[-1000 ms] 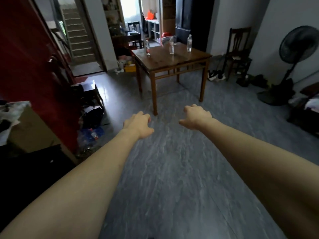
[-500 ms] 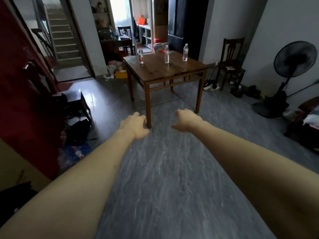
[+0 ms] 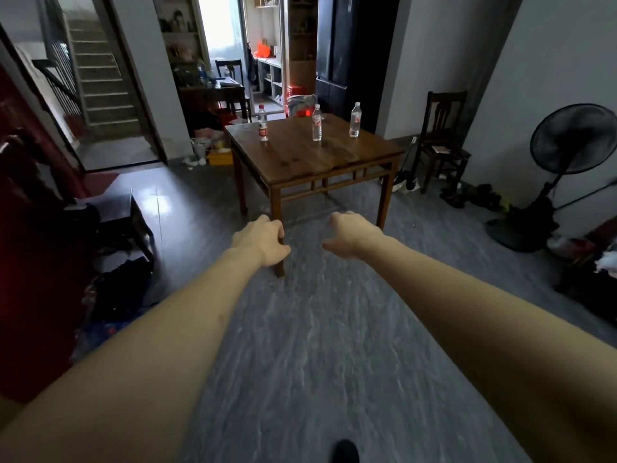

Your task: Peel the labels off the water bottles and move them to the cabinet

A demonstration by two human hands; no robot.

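Note:
Three clear water bottles stand upright on a square wooden table [image 3: 300,162] ahead of me. The left bottle [image 3: 263,124] carries a red and white label; the middle bottle [image 3: 317,123] and the right bottle [image 3: 355,120] show smaller red labels. Both my arms reach forward over the grey floor, well short of the table. My left hand [image 3: 262,240] hangs with fingers curled down and holds nothing. My right hand [image 3: 354,233] is loosely curled too, also with nothing in it. No cabinet can be told apart for certain.
A dark wooden chair [image 3: 442,142] and a standing fan [image 3: 564,168] line the right wall. A low dark bench [image 3: 113,212] with clutter sits at the left by a red door. Stairs [image 3: 96,81] rise at the back left. Shelves [image 3: 273,61] lie beyond the table.
The table and bottles have come closer and lower in view as I walk toward them. Both hands stay stretched forward, fingers loosely curled.

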